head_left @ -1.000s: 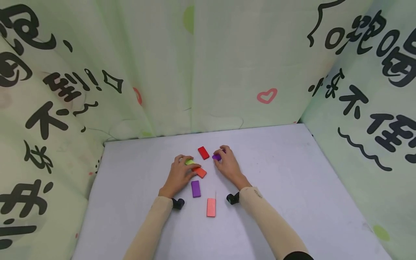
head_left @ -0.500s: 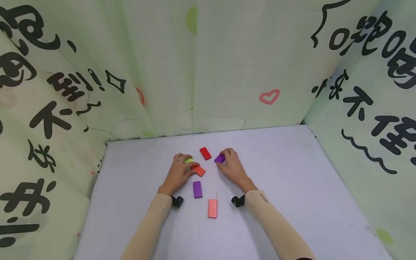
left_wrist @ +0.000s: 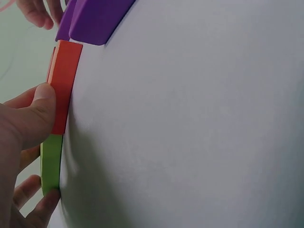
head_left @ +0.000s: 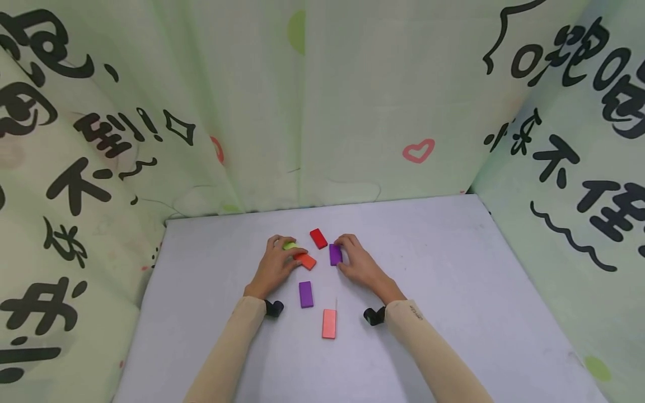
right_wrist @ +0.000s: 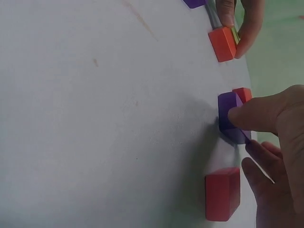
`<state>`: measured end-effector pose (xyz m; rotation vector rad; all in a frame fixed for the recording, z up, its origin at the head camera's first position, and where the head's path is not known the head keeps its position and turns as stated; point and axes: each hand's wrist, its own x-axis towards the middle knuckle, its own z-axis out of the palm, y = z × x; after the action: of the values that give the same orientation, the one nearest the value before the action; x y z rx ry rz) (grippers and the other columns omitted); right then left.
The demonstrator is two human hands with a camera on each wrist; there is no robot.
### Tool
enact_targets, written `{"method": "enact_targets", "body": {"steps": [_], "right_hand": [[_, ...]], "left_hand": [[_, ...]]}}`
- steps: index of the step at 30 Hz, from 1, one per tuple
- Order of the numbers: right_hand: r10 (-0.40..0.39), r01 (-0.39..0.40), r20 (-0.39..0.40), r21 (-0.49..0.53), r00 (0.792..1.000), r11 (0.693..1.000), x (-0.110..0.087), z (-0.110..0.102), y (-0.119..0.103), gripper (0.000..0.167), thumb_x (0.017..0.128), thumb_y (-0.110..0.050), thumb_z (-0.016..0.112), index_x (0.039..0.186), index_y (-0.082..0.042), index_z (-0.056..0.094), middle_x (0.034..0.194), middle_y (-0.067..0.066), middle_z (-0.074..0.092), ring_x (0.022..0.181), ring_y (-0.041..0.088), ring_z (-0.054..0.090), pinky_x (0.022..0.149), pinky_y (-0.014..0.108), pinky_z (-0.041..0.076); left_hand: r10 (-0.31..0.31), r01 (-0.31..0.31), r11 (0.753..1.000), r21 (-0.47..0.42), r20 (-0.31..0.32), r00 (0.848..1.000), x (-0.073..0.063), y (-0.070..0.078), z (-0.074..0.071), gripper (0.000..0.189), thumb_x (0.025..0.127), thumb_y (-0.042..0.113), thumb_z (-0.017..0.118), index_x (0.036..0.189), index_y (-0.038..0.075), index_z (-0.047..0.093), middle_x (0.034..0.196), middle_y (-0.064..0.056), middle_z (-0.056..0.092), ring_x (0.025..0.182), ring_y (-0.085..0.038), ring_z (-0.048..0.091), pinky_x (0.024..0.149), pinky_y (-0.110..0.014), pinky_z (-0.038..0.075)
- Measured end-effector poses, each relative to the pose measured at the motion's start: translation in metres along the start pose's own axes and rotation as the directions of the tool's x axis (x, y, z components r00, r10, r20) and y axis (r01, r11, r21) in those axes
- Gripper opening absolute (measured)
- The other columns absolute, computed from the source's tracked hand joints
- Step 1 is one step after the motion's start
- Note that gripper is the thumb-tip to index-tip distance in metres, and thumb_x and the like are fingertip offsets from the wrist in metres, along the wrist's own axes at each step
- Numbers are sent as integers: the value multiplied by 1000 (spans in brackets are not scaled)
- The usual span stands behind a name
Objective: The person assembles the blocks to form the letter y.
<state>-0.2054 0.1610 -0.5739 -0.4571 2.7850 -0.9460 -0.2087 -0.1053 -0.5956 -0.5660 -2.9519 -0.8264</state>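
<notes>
In the head view my left hand (head_left: 274,263) is at the left of a cluster of small coloured blocks. Its thumb and a finger pinch an orange-red block (head_left: 305,261). Other fingers touch the green block (left_wrist: 52,164) that sits end to end with it, partly covered in the head view. Across from it, my right hand (head_left: 363,264) holds a purple block (head_left: 335,254) between thumb and fingers, long side pointing away from me. The right wrist view shows the thumb on this purple block (right_wrist: 228,114). A red block (head_left: 318,238) lies just beyond, between the hands.
Closer to me on the white table (head_left: 433,347) lie a second purple block (head_left: 305,294) and a pink block (head_left: 329,323). Another reddish block (right_wrist: 222,194) stands near the right hand, hidden by it in the head view. A printed curtain (head_left: 353,112) borders the table.
My right hand has brought the purple block nearer to me and turned it lengthwise. The left hand has shifted the orange-red block slightly away and to the left.
</notes>
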Motion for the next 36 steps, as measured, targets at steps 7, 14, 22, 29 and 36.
{"method": "enact_targets", "body": {"steps": [7,14,22,29,36], "right_hand": [[-40,37,79,31,996,999,2,-3,-3,66,95,-4,70,154,-9,40,164,11,34,146,30,49,120,47,44],[-71,64,163,48,984,997,8,-9,-8,78,97,-3,69,163,-12,28,167,12,31,147,30,49,120,47,44],[-71,63,206,47,976,997,14,-14,-9,78,98,0,68,164,-14,30,158,12,41,140,32,56,116,44,49],[-101,112,241,-32,965,993,16,-17,-13,67,99,-1,66,160,-10,39,167,14,34,148,35,47,119,48,45],[-88,128,267,-137,960,982,19,-15,-17,55,101,-7,65,154,-10,51,166,11,40,153,35,40,122,49,41]], "left_hand": [[-37,37,999,-5,12,999,5,1,-1,30,98,26,73,127,32,75,148,-7,54,146,-33,33,117,-53,47],[-46,46,999,-5,32,998,7,1,-4,29,99,26,73,127,32,75,149,-7,54,147,-34,33,118,-54,45],[-52,53,999,-13,41,998,7,2,-3,30,99,25,73,127,32,75,149,-6,54,149,-33,31,117,-55,47],[-18,18,1000,-10,12,1000,6,-1,0,27,98,28,73,125,32,76,147,-5,56,146,-32,35,115,-52,49],[-7,7,1000,-8,12,1000,7,-3,-2,27,99,28,73,125,31,76,146,-5,55,146,-32,35,115,-52,49]]}}
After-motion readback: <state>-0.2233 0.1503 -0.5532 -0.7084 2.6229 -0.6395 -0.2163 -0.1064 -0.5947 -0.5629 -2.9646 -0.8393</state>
